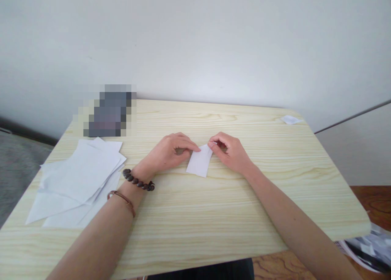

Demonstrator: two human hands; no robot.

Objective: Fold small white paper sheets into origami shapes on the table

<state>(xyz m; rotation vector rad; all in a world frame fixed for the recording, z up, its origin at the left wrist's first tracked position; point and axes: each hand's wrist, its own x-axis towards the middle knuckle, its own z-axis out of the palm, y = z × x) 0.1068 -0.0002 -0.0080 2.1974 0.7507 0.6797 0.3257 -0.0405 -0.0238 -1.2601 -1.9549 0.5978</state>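
A small folded white paper [200,162] lies on the light wooden table [214,214] in front of me. My left hand [171,151], with a bead bracelet and a thin band at the wrist, has its fingertips pressed on the paper's upper left edge. My right hand [230,151] pinches the paper's top right corner between thumb and fingers. Both hands rest on the tabletop, fingers curled.
A loose pile of white paper sheets [77,178] lies at the table's left. A blurred dark object [110,111] sits at the back left. A small crumpled white scrap [291,119] is at the far right corner. A white wall stands behind.
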